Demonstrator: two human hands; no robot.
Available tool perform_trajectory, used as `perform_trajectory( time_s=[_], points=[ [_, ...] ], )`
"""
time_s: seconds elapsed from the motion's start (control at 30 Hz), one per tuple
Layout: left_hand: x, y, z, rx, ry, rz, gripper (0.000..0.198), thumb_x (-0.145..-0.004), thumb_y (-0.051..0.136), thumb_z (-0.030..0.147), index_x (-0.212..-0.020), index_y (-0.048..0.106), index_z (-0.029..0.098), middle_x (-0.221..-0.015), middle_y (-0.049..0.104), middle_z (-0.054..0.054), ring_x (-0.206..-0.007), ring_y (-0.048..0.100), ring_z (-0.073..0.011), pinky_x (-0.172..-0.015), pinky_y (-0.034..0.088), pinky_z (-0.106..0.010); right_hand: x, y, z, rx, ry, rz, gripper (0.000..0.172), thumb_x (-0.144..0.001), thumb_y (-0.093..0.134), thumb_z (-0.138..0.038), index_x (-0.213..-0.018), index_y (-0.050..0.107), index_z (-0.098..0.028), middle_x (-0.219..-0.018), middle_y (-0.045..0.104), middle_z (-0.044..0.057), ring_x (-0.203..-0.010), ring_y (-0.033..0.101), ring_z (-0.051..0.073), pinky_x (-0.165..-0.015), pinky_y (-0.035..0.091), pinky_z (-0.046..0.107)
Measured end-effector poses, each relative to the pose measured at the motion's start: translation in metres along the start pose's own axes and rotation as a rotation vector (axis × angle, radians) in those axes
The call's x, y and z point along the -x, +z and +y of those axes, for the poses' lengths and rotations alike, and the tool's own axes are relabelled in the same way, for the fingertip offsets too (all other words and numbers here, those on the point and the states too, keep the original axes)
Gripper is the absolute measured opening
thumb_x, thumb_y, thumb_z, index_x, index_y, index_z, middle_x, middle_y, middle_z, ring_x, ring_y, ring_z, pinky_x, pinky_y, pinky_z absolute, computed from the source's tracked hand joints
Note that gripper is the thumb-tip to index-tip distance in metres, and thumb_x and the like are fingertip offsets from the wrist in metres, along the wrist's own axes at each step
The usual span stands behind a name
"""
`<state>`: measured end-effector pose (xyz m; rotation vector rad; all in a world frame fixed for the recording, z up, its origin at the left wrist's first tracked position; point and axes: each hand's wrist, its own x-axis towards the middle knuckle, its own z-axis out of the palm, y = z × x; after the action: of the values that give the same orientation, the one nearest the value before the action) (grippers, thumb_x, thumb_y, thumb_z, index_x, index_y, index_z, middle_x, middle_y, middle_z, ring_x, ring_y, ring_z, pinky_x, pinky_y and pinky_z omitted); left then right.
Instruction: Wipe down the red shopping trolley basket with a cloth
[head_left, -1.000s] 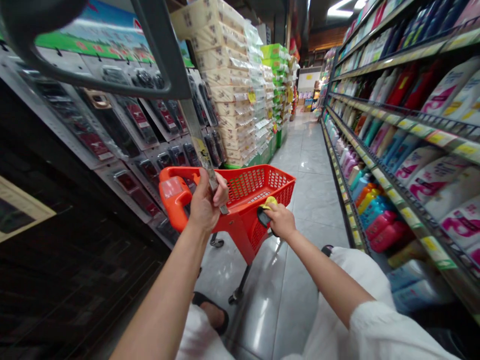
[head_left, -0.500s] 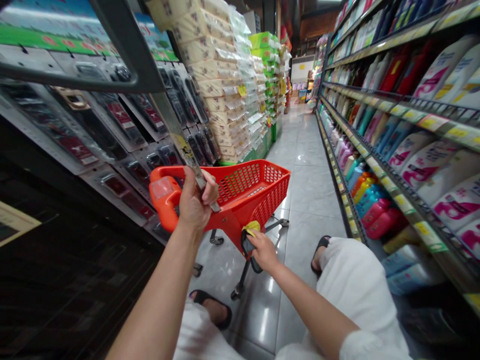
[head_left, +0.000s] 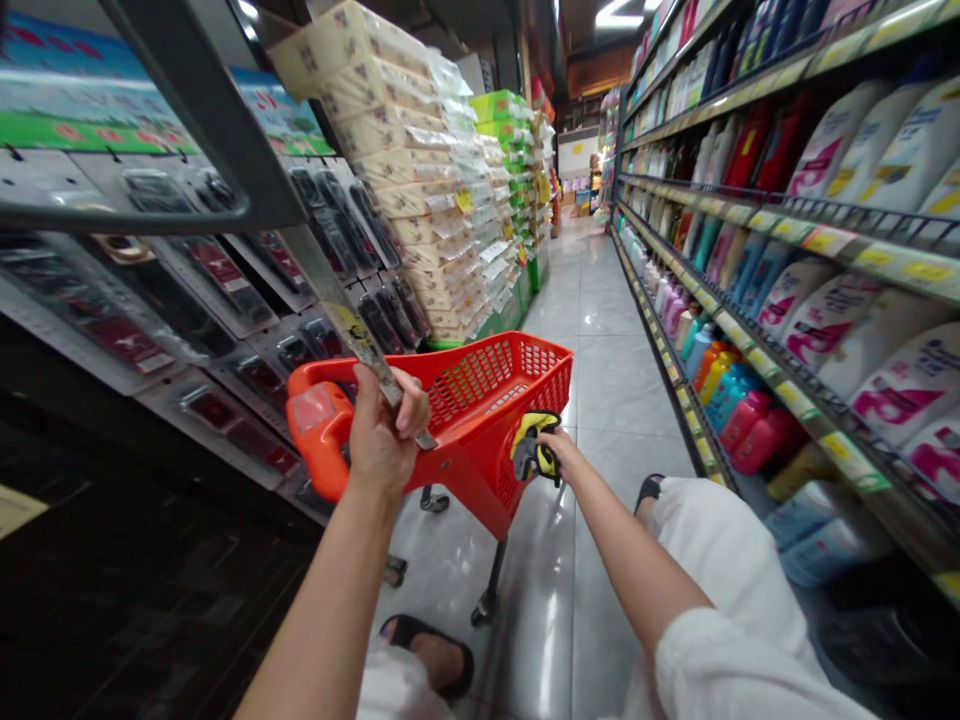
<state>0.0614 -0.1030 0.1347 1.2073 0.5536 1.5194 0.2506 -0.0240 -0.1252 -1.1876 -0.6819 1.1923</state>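
Two hands point(head_left: 382, 435) point(head_left: 567, 456), one bar point(head_left: 337, 305), one yellow-gray bundle point(head_left: 527, 450)

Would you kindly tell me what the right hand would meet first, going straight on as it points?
Probably the side of the red cart, beyond the yellow-grey cloth in the right hand; the gap is unclear.

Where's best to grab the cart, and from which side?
Likely the handle, at the left end of the cart in view. Come from the person's side, palm on the outer curve: it's a rounded loop standing out past the basket, so fingers should wrap it. The left hand, on the metal bar, crowds its inner side.
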Motion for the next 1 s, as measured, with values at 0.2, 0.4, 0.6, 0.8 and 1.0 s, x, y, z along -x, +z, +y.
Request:
perform_trajectory(
  time_s=[0.2, 0.4, 0.6, 0.8, 1.0],
  points=[
    [-0.002, 0.003, -0.003, -0.028, 0.035, -0.016, 0.055, -0.09, 0.045, 0.06, -0.059, 0.058, 0.016, -0.039, 0.027, 0.005, -0.033, 0.023, -0.0051, -0.036, 0.017, -0.02, 0.0, 0.034, 0.019, 0.133, -0.085, 0.415, 0.034, -0.07, 0.053, -0.031, -0.098, 0.062, -0.015, -0.112, 0.065, 0.015, -0.113, 0.056, 0.027, -0.092, 0.046, 0.038],
    [-0.001, 0.007, -0.003, -0.053, 0.027, 0.01, 0.056, -0.092, 0.041, 0.058, -0.059, 0.058, 0.017, -0.04, 0.024, 0.005, -0.034, 0.02, -0.0054, -0.037, 0.014, -0.022, 0.008, 0.057, 0.031, 0.304, -0.301, 0.339, 0.046, -0.087, 0.041, -0.048, -0.113, 0.062, -0.016, -0.133, 0.05, 0.018, -0.133, 0.039, 0.026, -0.107, 0.034, 0.043],
    [-0.001, 0.011, -0.002, -0.062, 0.021, 0.043, 0.056, -0.093, 0.04, 0.057, -0.057, 0.057, 0.018, -0.04, 0.023, 0.005, -0.034, 0.02, -0.0058, -0.037, 0.014, -0.023, -0.016, 0.036, 0.051, 0.462, -0.096, 0.367, 0.05, -0.088, 0.04, -0.053, -0.11, 0.061, -0.013, -0.117, 0.058, 0.021, -0.112, 0.057, 0.028, -0.097, 0.042, 0.042],
    [-0.003, 0.013, -0.006, -0.055, 0.05, 0.024, 0.054, -0.092, 0.043, 0.058, -0.058, 0.057, 0.017, -0.039, 0.025, 0.006, -0.033, 0.02, -0.0054, -0.036, 0.015, -0.021, 0.022, 0.027, 0.103, 0.448, -0.091, 0.337, 0.028, -0.078, 0.048, -0.032, -0.098, 0.059, -0.015, -0.084, 0.064, 0.011, -0.074, 0.064, 0.024, -0.073, 0.051, 0.037],
    [-0.006, 0.01, -0.009, -0.037, 0.05, 0.033, 0.054, -0.088, 0.048, 0.061, -0.058, 0.055, 0.016, -0.038, 0.028, 0.006, -0.032, 0.023, -0.0049, -0.035, 0.018, -0.019, 0.069, 0.038, 0.108, 0.454, -0.1, 0.298, 0.036, -0.062, 0.061, -0.023, -0.097, 0.055, -0.018, -0.079, 0.064, 0.007, -0.067, 0.064, 0.022, -0.061, 0.051, 0.032]
  ],
)
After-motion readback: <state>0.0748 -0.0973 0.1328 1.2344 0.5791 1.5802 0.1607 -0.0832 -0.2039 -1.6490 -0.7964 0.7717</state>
